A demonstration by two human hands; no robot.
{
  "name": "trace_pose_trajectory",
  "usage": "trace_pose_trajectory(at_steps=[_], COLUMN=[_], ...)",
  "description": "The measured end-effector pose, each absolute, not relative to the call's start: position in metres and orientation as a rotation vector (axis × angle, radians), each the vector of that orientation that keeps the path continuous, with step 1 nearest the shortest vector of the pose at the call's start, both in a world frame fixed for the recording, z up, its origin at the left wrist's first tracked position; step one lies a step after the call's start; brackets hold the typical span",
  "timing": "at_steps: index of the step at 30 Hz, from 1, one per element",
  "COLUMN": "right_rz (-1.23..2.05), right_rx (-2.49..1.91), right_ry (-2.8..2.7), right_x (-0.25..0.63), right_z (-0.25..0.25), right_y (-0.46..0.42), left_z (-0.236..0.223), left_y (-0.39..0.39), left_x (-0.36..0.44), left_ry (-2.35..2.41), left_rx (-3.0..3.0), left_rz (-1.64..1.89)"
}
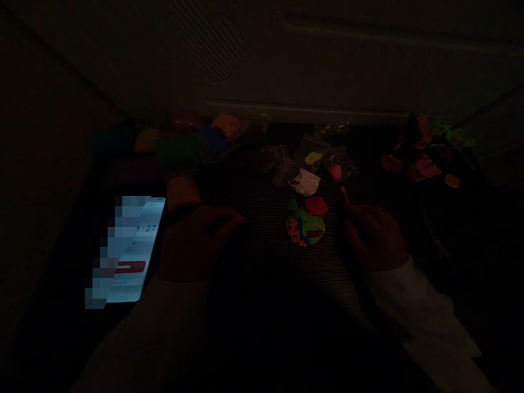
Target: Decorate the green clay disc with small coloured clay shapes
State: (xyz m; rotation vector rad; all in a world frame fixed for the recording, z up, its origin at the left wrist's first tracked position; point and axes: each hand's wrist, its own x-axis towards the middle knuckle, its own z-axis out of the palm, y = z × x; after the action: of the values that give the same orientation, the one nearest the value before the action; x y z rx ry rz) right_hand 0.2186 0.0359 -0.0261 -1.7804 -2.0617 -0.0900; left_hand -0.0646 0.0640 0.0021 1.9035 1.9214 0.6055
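The scene is very dark. My right hand [374,236] is closed around a thin pink modelling tool [344,194], whose flattened end points up and away. To its left, apart from it, lies a round green clay piece [315,232] with pink flowers, a dark blue strip and a small brown block. A red clay shape [316,206] touches its far edge, beside a green lump [292,205]. My left hand [194,240] rests left of the clay piece with fingers curled together. Whether it holds anything is hidden by the dark.
A lit phone [133,251] lies left of my left hand. Coloured clay packets, including a green one [178,150] and an orange one [182,191], sit at the back left. Plastic bags [339,164] lie at the back middle, colourful clay pieces [428,166] at the back right.
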Motion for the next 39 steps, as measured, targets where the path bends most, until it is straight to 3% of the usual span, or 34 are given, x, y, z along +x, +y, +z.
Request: trace_pose_trajectory(at_steps=[12, 21, 25, 39], right_rz=[-0.065, -0.018, 0.012, 0.117], right_rx=[-1.793, -1.779, -1.801, -1.841], right_ry=[-2.067, -2.063, -2.044, -2.015], right_x=[0.219, 0.218, 0.216, 0.211], right_z=[-0.026, -0.028, -0.028, -0.021], right_y=[0.036, 0.038, 0.037, 0.036], left_z=[-0.004, 0.023, 0.029, 0.01], left_y=[0.063, 0.059, 0.062, 0.079], left_x=[-0.063, -0.028, -0.015, 0.025], left_ry=[1.709, 1.723, 1.601, 1.596], left_rx=[2.049, 1.731, 1.875, 2.094], left_rz=[0.795, 0.643, 0.742, 0.916])
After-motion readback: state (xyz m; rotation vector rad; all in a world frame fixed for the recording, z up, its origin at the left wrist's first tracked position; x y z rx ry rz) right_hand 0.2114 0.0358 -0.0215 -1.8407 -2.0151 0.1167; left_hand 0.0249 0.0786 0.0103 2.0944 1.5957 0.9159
